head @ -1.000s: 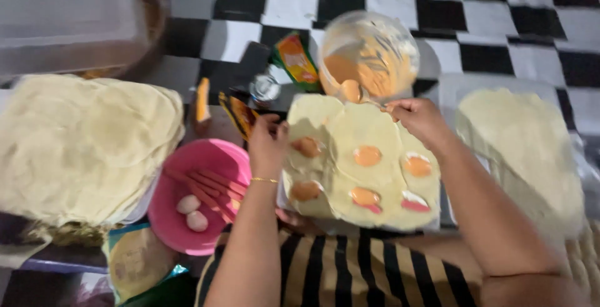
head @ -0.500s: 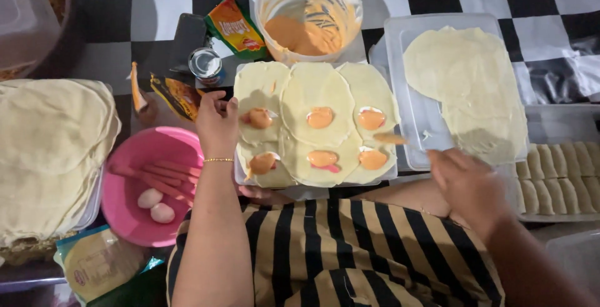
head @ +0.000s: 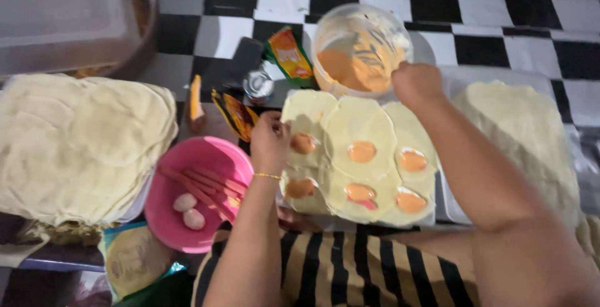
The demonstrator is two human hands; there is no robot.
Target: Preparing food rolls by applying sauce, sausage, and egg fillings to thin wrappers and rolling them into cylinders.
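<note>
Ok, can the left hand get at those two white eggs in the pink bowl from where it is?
Probably yes. The left hand rests on the wrappers' edge right beside the pink bowl, whose top is open. The two eggs lie uncovered next to some pink sausage sticks, and nothing stands between.

a home cooking spot on a tiled floor

this looks like a home food-making corner, set low on a black-and-white checkered floor (head: 500, 7). stacks of thin round wrappers (head: 81, 138) lie to either side, and a tray (head: 447, 204) carries more wrappers dabbed with orange sauce. a clear bowl of orange sauce (head: 359, 51), a pink bowl (head: 194, 194) with sausage strips and small pale balls, seasoning sachets (head: 290, 54) and a small tin (head: 257, 85) sit close by.
</note>
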